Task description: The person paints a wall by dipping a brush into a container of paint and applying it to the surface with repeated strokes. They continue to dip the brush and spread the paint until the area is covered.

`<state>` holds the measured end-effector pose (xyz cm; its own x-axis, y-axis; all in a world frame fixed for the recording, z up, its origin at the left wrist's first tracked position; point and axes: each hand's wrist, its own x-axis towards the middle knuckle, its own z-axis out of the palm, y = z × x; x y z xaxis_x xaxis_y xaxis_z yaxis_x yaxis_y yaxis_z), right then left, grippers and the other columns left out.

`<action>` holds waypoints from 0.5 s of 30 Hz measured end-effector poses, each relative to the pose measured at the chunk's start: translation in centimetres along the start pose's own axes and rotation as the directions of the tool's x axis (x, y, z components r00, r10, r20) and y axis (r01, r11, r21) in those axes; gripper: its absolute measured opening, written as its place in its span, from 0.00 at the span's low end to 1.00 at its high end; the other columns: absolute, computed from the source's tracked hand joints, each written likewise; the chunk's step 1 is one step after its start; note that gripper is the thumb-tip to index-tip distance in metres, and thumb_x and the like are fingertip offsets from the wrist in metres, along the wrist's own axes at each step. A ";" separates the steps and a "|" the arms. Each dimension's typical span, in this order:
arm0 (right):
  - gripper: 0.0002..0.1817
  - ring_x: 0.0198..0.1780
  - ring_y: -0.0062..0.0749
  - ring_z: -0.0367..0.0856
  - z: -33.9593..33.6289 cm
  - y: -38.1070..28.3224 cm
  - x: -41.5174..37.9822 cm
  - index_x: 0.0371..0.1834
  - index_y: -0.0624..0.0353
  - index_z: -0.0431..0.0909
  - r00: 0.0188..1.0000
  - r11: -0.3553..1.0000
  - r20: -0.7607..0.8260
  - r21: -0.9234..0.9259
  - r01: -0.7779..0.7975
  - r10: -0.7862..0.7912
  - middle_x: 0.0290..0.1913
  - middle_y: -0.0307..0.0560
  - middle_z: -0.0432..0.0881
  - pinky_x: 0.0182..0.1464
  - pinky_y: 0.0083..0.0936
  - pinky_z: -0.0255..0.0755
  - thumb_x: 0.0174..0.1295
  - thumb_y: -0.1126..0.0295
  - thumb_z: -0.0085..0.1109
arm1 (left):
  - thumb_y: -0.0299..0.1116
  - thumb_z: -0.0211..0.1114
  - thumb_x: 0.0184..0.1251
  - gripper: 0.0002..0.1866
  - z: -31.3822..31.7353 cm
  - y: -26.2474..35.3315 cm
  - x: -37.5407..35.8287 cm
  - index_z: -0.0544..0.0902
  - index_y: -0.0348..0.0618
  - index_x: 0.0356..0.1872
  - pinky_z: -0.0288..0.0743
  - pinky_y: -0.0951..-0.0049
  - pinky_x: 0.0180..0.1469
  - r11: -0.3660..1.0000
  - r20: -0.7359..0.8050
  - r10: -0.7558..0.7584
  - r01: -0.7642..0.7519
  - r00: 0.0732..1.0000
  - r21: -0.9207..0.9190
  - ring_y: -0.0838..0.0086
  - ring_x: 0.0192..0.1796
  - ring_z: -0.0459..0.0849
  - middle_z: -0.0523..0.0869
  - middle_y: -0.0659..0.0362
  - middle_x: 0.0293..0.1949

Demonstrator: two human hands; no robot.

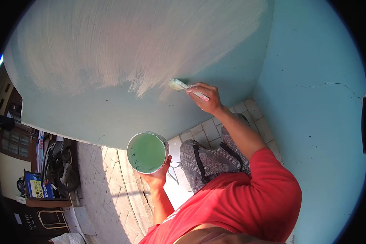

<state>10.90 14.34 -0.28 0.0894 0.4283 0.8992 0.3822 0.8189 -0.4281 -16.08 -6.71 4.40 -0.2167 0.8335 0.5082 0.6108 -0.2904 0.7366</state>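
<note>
My right hand (206, 96) is closed around the handle of a paintbrush (179, 84). The brush's pale, paint-coated bristles lie against the blue-grey wall (122, 110) or very close to it. Above them, pale streaky brush strokes (130, 44) spread over a broad part of this wall. Lower down, my left hand (156, 175) grips a paint bucket (147, 152) from below and the side. Green liquid shows inside the bucket, and paint smears mark its rim.
A second light-blue wall (313, 81) with a crack meets the first at a corner on the right. Paving tiles (209, 130) cover the ground below. At the far left stand a motorcycle (65, 171), a printed box (38, 185) and a metal-framed chair (53, 219).
</note>
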 end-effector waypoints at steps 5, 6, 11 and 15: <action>0.10 0.42 0.39 0.94 -14.1 3.2 9.4 0.42 0.58 0.89 0.862 0.856 -0.383 -0.506 0.105 -0.332 0.41 0.46 0.93 0.45 0.31 0.87 0.61 0.83 0.77 | 0.21 0.89 0.39 0.41 -1.7 -0.7 -0.6 0.84 0.38 0.62 0.88 0.61 0.58 0.987 0.003 -0.156 0.156 0.988 -0.047 0.66 0.58 0.89 0.90 0.53 0.56; 0.09 0.42 0.38 0.94 -16.0 3.7 11.1 0.42 0.58 0.90 0.810 0.805 -0.438 -0.589 0.068 -0.389 0.41 0.45 0.92 0.44 0.31 0.88 0.61 0.82 0.77 | 0.21 0.89 0.39 0.40 -1.9 -1.2 -0.6 0.84 0.38 0.62 0.88 0.61 0.57 0.990 -0.010 -0.138 0.139 0.990 0.009 0.65 0.57 0.89 0.90 0.53 0.56; 0.07 0.44 0.37 0.94 -10.5 3.7 11.8 0.43 0.50 0.93 0.815 0.751 -0.400 -0.658 0.062 -0.418 0.42 0.40 0.91 0.41 0.30 0.87 0.64 0.75 0.78 | 0.19 0.87 0.40 0.39 -2.0 -1.3 -0.5 0.85 0.38 0.61 0.88 0.61 0.57 0.992 -0.006 -0.109 0.109 0.994 0.060 0.65 0.56 0.89 0.90 0.53 0.55; 0.13 0.42 0.41 0.92 3.6 -1.5 2.5 0.44 0.48 0.94 0.939 0.919 -0.212 -0.345 0.189 -0.272 0.44 0.43 0.90 0.42 0.35 0.87 0.56 0.74 0.74 | 0.19 0.88 0.39 0.40 -0.3 -0.7 0.1 0.85 0.39 0.61 0.87 0.61 0.59 0.987 -0.024 -0.122 0.119 0.992 -0.105 0.65 0.55 0.89 0.90 0.53 0.55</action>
<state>7.21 15.58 2.26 0.1747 0.0980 0.9797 0.6859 0.7018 -0.1925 -16.81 -6.55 4.08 -0.3076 0.8513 0.4250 0.4975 -0.2369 0.8345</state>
